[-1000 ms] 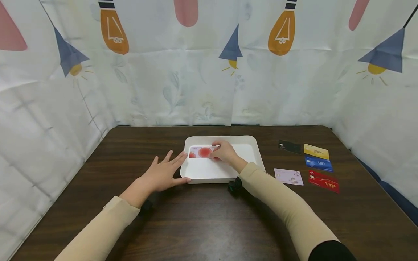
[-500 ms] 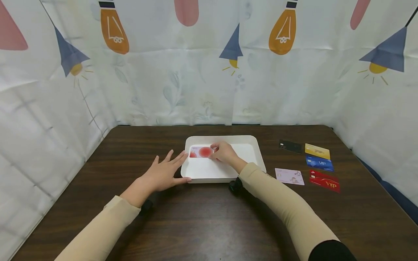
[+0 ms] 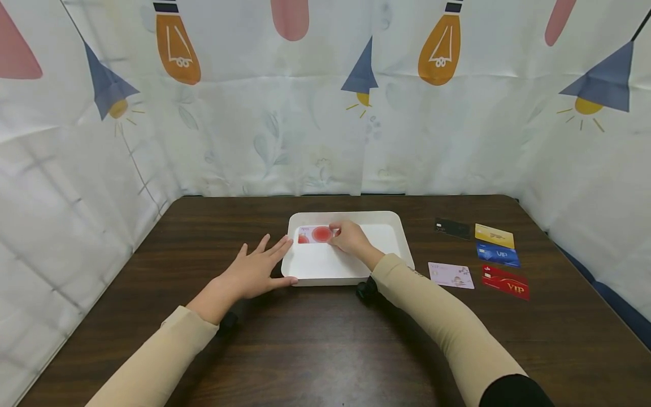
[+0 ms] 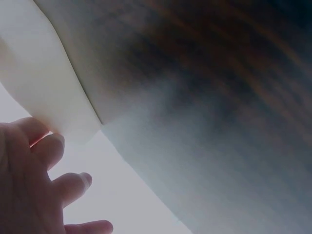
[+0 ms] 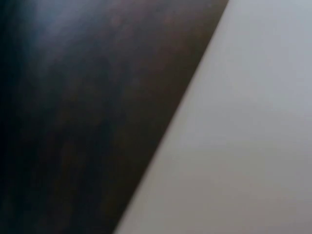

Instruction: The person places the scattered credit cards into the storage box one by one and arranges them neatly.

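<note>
A white rectangular tray stands on the dark wooden table. My right hand is over the tray and pinches the right end of a pink card with red circles between thumb and fingers. The card is in the tray's back left part; whether it touches the bottom I cannot tell. Spread out straight, the fingers of my left hand touch the tray's left side; the left wrist view shows these fingers by the tray wall. Only tray and table show in the right wrist view.
Right of the tray lie a black card, a gold card, a blue card, a red VIP card and a pale pink card. A patterned white curtain hangs behind the table.
The pinched card has shifted slightly right and toward the tray's back edge with my right hand. My left hand stays in place on the tray's side.
</note>
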`<state>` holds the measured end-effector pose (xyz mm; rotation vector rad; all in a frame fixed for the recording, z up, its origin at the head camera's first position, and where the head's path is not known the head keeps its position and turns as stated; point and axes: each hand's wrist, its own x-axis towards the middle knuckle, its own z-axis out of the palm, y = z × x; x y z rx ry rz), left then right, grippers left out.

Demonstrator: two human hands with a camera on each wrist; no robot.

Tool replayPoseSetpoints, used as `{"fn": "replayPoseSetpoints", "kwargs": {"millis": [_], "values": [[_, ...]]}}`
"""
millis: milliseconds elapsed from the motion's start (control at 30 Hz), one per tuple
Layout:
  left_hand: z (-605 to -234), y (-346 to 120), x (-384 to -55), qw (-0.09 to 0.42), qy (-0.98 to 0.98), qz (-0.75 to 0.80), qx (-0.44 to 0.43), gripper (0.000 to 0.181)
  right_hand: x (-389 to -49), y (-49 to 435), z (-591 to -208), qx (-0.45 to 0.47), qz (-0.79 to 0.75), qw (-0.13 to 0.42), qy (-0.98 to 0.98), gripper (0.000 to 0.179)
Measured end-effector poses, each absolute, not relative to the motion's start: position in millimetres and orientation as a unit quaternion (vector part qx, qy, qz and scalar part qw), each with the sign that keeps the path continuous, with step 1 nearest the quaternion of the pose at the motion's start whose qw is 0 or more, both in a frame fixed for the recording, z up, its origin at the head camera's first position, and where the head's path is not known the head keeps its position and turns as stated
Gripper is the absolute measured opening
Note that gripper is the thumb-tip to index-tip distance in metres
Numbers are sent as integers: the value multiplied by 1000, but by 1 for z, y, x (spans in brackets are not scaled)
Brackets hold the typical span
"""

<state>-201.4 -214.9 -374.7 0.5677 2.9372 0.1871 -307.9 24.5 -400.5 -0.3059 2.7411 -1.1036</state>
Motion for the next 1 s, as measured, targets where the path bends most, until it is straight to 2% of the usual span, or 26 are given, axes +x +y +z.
{"fn": "replayPoseSetpoints", "kwargs": {"millis": [667, 1000], "values": [[-374, -214, -200, 71, 977, 65, 189, 97, -307, 23, -399, -107, -361, 78, 923, 43], [-372, -213, -199, 73, 978, 64, 187, 97, -303, 25, -391, -93, -399, 101, 907, 42]]}}
